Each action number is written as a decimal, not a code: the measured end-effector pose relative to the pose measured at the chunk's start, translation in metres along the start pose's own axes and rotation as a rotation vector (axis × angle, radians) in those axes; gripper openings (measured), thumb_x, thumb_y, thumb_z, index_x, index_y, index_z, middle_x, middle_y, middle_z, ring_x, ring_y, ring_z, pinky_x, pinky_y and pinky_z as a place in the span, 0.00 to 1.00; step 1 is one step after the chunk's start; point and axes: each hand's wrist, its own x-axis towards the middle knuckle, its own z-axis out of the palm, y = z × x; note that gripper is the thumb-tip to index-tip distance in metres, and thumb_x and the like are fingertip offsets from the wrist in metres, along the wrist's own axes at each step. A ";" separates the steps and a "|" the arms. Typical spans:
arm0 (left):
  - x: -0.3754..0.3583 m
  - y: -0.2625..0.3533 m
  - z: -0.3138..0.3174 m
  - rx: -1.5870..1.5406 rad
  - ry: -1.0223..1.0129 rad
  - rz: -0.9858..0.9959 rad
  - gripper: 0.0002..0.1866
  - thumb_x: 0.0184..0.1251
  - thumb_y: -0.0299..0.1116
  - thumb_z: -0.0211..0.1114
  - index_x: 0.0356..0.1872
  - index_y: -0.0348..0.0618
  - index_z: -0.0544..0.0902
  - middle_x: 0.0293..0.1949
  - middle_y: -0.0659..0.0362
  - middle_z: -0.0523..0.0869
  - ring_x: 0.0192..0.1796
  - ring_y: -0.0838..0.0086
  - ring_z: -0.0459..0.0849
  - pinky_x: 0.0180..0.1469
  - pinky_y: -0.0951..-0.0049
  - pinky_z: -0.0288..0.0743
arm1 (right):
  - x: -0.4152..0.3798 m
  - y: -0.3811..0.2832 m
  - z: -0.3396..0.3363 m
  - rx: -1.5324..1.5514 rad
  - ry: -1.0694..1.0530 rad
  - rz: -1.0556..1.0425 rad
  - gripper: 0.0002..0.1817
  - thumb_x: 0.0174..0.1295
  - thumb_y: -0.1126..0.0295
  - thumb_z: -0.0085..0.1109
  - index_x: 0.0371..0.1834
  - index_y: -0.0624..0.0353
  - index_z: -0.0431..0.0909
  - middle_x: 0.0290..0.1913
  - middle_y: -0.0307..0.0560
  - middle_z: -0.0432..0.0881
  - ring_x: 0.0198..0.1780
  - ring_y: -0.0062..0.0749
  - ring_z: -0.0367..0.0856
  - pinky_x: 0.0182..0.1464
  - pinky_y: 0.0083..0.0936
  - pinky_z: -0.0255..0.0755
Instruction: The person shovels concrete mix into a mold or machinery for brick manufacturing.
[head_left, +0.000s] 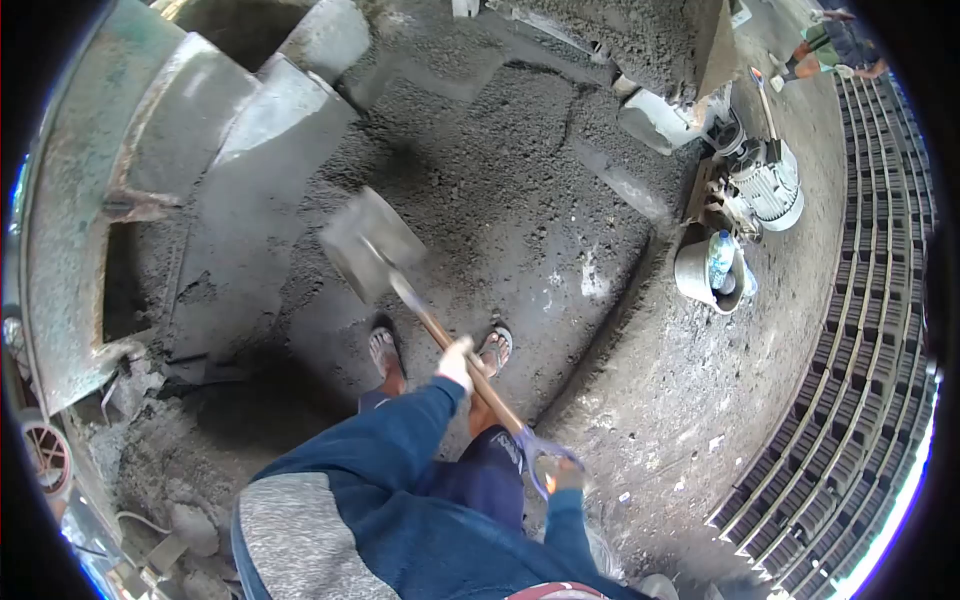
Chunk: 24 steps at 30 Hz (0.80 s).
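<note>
Wooden-shafted shovel (432, 325); left fingers (457, 362) grasp shaft (497, 402); right fingers (568, 477) apparently round blurred handle (527, 446); blade (372, 248) best slid flat.

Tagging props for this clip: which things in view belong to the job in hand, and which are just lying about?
Likely in the job:
shovel, left hand on its shaft, right hand at its handle
dark gritty material

Apparently just about, untouched by either hand:
bucket with plastic bottles
motor
long-handled tool, upper right
</note>
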 end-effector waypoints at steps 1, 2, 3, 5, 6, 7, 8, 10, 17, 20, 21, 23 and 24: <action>0.021 -0.037 -0.005 0.010 0.041 -0.115 0.13 0.69 0.44 0.64 0.38 0.46 0.75 0.22 0.56 0.76 0.26 0.58 0.79 0.37 0.44 0.79 | -0.029 0.005 -0.033 -0.018 -0.248 0.149 0.37 0.52 0.45 0.71 0.63 0.52 0.77 0.55 0.46 0.85 0.53 0.44 0.86 0.55 0.41 0.77; 0.026 -0.072 -0.007 0.070 0.054 -0.203 0.12 0.69 0.43 0.64 0.43 0.49 0.75 0.27 0.55 0.77 0.23 0.59 0.77 0.34 0.43 0.81 | -0.057 0.037 0.001 -0.173 -0.264 0.160 0.35 0.57 0.45 0.65 0.67 0.48 0.74 0.56 0.43 0.85 0.53 0.40 0.86 0.55 0.41 0.77; 0.030 -0.103 -0.003 0.047 0.123 -0.369 0.10 0.68 0.40 0.64 0.43 0.49 0.76 0.29 0.55 0.76 0.24 0.59 0.78 0.35 0.42 0.83 | -0.079 0.063 0.020 -0.230 -0.467 0.298 0.34 0.60 0.45 0.60 0.69 0.46 0.72 0.57 0.41 0.85 0.53 0.37 0.86 0.54 0.36 0.78; 0.024 -0.148 0.012 0.066 0.113 -0.476 0.10 0.67 0.39 0.65 0.43 0.49 0.76 0.28 0.54 0.75 0.26 0.59 0.78 0.36 0.44 0.83 | -0.134 0.085 -0.003 0.709 0.057 0.900 0.20 0.57 0.65 0.58 0.54 0.58 0.77 0.44 0.43 0.84 0.41 0.34 0.82 0.45 0.32 0.76; 0.022 -0.161 0.021 0.055 0.109 -0.536 0.09 0.67 0.37 0.65 0.42 0.49 0.75 0.26 0.55 0.74 0.26 0.60 0.78 0.39 0.44 0.83 | -0.147 0.086 -0.021 1.172 0.488 0.992 0.14 0.55 0.75 0.57 0.46 0.63 0.79 0.38 0.44 0.84 0.36 0.32 0.81 0.41 0.30 0.76; 0.028 -0.165 0.030 0.046 0.100 -0.591 0.08 0.68 0.36 0.65 0.40 0.48 0.75 0.24 0.56 0.74 0.26 0.62 0.78 0.42 0.44 0.82 | -0.135 0.073 -0.049 1.282 0.736 0.960 0.10 0.53 0.85 0.56 0.38 0.69 0.82 0.31 0.46 0.83 0.30 0.31 0.79 0.36 0.29 0.75; 0.042 -0.165 0.036 0.029 0.105 -0.622 0.08 0.68 0.36 0.65 0.40 0.48 0.75 0.24 0.56 0.74 0.26 0.62 0.78 0.42 0.44 0.82 | -0.121 0.050 -0.086 0.874 0.657 0.972 0.12 0.53 0.87 0.53 0.39 0.71 0.81 0.34 0.48 0.84 0.31 0.32 0.80 0.36 0.30 0.76; 0.079 -0.143 0.040 -0.068 0.073 -0.624 0.10 0.67 0.39 0.66 0.39 0.48 0.75 0.24 0.56 0.74 0.25 0.62 0.78 0.41 0.44 0.82 | -0.069 0.037 -0.092 1.185 0.802 0.856 0.13 0.56 0.87 0.47 0.40 0.72 0.81 0.37 0.51 0.83 0.33 0.35 0.81 0.39 0.31 0.79; 0.216 0.209 -0.008 -0.069 -0.097 -0.179 0.10 0.70 0.37 0.62 0.29 0.51 0.72 0.18 0.65 0.70 0.21 0.71 0.74 0.42 0.56 0.83 | 0.246 -0.194 -0.075 1.159 0.621 0.340 0.07 0.54 0.82 0.67 0.35 0.61 0.82 0.30 0.42 0.84 0.31 0.26 0.81 0.34 0.28 0.76; 0.207 0.201 -0.030 -0.071 -0.045 -0.129 0.11 0.69 0.37 0.62 0.28 0.50 0.72 0.18 0.63 0.70 0.21 0.71 0.73 0.40 0.54 0.84 | 0.205 -0.231 -0.111 1.444 0.640 0.487 0.10 0.50 0.86 0.66 0.34 0.62 0.82 0.28 0.40 0.83 0.30 0.25 0.80 0.35 0.26 0.75; 0.204 0.196 -0.032 -0.074 -0.028 -0.139 0.11 0.69 0.37 0.62 0.28 0.50 0.72 0.18 0.63 0.70 0.21 0.71 0.73 0.40 0.54 0.84 | 0.199 -0.228 -0.107 1.470 0.621 0.497 0.11 0.49 0.88 0.65 0.34 0.63 0.81 0.28 0.40 0.83 0.31 0.25 0.80 0.36 0.25 0.75; 0.189 0.181 -0.046 -0.051 0.007 -0.089 0.09 0.69 0.36 0.62 0.29 0.51 0.72 0.19 0.63 0.71 0.20 0.71 0.72 0.39 0.55 0.83 | 0.181 -0.224 -0.096 1.594 0.536 0.561 0.09 0.51 0.86 0.65 0.33 0.62 0.81 0.29 0.41 0.83 0.30 0.28 0.80 0.34 0.27 0.75; 0.178 0.174 -0.055 -0.021 0.041 -0.058 0.09 0.69 0.35 0.62 0.29 0.52 0.72 0.19 0.63 0.71 0.20 0.71 0.73 0.39 0.55 0.83 | 0.168 -0.223 -0.092 1.654 0.470 0.585 0.09 0.51 0.86 0.65 0.33 0.62 0.80 0.30 0.41 0.83 0.30 0.28 0.80 0.34 0.28 0.76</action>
